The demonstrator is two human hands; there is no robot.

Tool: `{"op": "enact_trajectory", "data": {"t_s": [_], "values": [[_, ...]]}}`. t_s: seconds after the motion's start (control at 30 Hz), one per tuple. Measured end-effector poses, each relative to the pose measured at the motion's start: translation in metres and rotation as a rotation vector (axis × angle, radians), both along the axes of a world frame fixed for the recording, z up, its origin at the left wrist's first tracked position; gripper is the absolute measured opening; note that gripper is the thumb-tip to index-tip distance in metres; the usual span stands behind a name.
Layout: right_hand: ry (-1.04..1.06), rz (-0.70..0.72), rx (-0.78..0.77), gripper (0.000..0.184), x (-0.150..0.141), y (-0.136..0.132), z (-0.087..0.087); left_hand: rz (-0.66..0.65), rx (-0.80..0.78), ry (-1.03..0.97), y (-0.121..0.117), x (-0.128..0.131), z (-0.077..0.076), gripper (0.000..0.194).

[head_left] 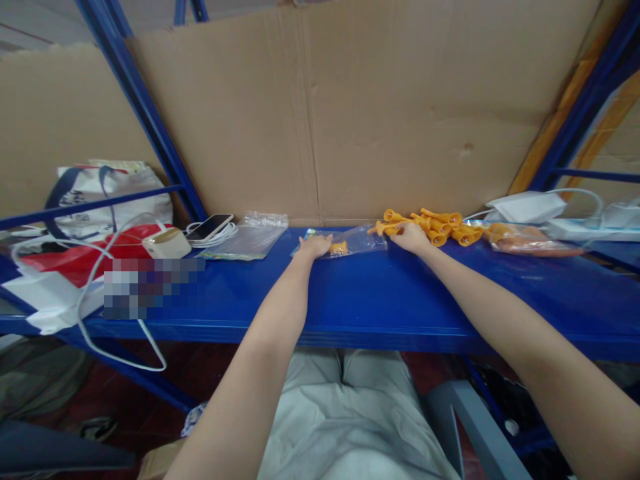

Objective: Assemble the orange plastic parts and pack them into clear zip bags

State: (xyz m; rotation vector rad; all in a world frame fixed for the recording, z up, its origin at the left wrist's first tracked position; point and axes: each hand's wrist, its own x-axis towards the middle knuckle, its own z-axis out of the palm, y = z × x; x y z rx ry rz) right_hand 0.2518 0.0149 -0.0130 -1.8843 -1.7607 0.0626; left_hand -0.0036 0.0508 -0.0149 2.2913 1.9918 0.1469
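A clear plastic bag [363,241] with a coloured printed end lies on the blue shelf, and an orange piece [339,248] shows inside it. My left hand [315,247] grips the bag near its printed left end, thumb towards the right; the undersides of the fingers are hidden. At the bag's right end, my right hand [410,237] is closed on an orange plastic horn [383,228] whose narrow end points left. Several more orange horns [440,227] are heaped just right of that hand, their flared mouths facing various ways.
Flat clear bags [245,237] lie left of my left hand, beside a phone [210,228] on a coiled white cable. Farther left are a power bank [167,243], red cloth and white bag [120,200]. A filled clear bag [530,241] lies right. Cardboard [350,120] stands behind.
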Motion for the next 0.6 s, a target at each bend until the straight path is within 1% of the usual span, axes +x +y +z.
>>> {"op": "enact_trajectory", "data": {"t_s": [0.17, 0.27, 0.37, 0.5, 0.6], "values": [[0.567, -0.004, 0.107, 0.005, -0.004, 0.005, 0.003, -0.001, 0.005, -0.003, 0.0, 0.0, 0.0, 0.068], [0.816, -0.015, 0.179, 0.003, -0.005, 0.007, 0.007, 0.002, 0.01, 0.002, 0.0, 0.0, 0.001, 0.066], [0.937, -0.009, 0.219, 0.007, -0.003, 0.009, 0.01, -0.011, 0.02, 0.0, 0.0, 0.0, 0.0, 0.066], [0.972, -0.003, 0.238, 0.013, 0.001, 0.01, 0.015, -0.013, 0.024, -0.002, 0.002, -0.001, -0.001, 0.064], [1.015, -0.013, 0.257, 0.012, 0.001, 0.008, 0.018, -0.021, 0.034, 0.022, 0.006, -0.002, -0.003, 0.062]]}}
